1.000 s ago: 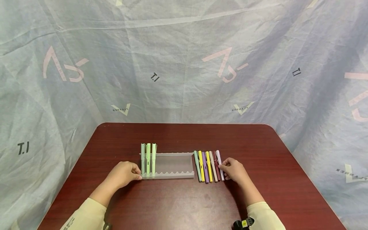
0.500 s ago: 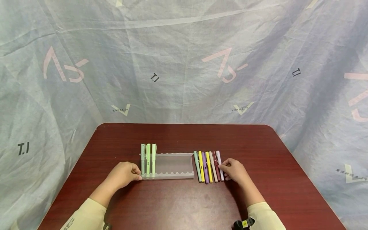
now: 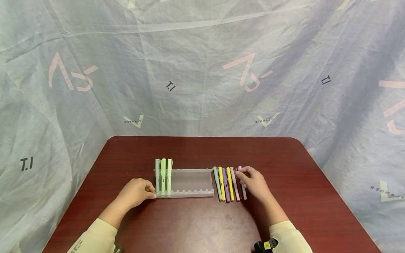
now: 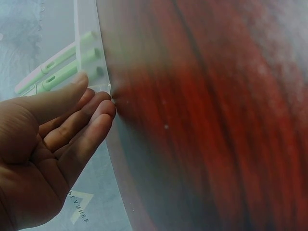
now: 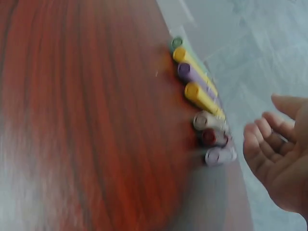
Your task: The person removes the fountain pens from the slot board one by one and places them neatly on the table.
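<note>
your left hand (image 3: 136, 191) has its thumb and bent fingers narrowed about the near left corner of the pale, see-through tray (image 3: 191, 180), which lies on the dark red counter (image 3: 196, 225). three pens lie side by side in the tray's leftmost slots, a grey-green pen (image 3: 157, 177) and two light green pens (image 3: 163, 178), their capped ends past the far wall. your right hand (image 3: 256, 183) is over the upper part of the lilac pen (image 5: 215, 156), fingers bent and thumb near the forefinger; you cannot tell whether it grips the pen. to the lilac pen's left, just right of the tray, lie a maroon pen (image 5: 210, 136), beige pen (image 3: 235, 183), yellow pen (image 3: 230, 184), purple pen (image 3: 226, 186), second yellow pen (image 3: 221, 183) and green pen (image 3: 217, 184).
</note>
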Demonstrator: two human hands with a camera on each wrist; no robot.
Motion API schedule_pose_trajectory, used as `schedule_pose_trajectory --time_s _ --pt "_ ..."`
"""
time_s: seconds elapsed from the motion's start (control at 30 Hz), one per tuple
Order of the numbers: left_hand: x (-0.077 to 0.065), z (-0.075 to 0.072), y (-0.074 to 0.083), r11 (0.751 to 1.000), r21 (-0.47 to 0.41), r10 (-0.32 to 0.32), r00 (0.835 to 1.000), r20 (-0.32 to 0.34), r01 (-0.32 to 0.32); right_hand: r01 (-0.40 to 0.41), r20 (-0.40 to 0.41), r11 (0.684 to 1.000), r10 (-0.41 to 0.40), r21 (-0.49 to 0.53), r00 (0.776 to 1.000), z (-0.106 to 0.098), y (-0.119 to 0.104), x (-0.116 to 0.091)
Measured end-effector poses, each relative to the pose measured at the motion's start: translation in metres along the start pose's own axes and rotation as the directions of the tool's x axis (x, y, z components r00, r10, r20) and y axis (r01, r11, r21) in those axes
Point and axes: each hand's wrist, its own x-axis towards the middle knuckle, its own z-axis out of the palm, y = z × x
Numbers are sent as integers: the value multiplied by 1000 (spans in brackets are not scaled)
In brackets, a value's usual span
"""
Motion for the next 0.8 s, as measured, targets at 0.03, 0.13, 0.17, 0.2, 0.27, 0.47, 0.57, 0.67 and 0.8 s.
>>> schedule_pose_trajectory --time_s 0.03,0.13,0.17,0.2,0.27,0.47,0.57,0.67,0.8 --pt "0 0 0 1000 0 0 1000 1 0 16 22 999 -17 33 1000 2 -4 0" --pt "0 0 0 1000 0 1 1000 1 -1 40 92 994 -50 101 995 9 -14 -1" --pt "0 0 0 1000 -2 2 1000 0 -2 46 112 993 -58 112 992 12 -17 -2" --pt "0 0 0 1000 -3 3 1000 -1 -3 52 133 991 -69 123 989 15 -20 -2" --pt "0 0 0 1000 -5 6 1000 -4 -6 64 173 988 -88 140 981 21 -27 -3" --pt "-1 0 0 1000 -10 17 1000 -8 -17 101 272 979 -147 175 951 43 -44 -3" --pt "-1 -1 0 1000 -9 25 1000 -8 -25 125 292 981 -164 146 942 56 -50 -2" --pt "0 0 0 1000 -14 22 1000 -8 -23 155 298 979 -188 131 936 69 -53 0" --pt "0 0 0 999 -26 22 1000 -8 -22 151 322 972 -203 179 925 84 -58 2"
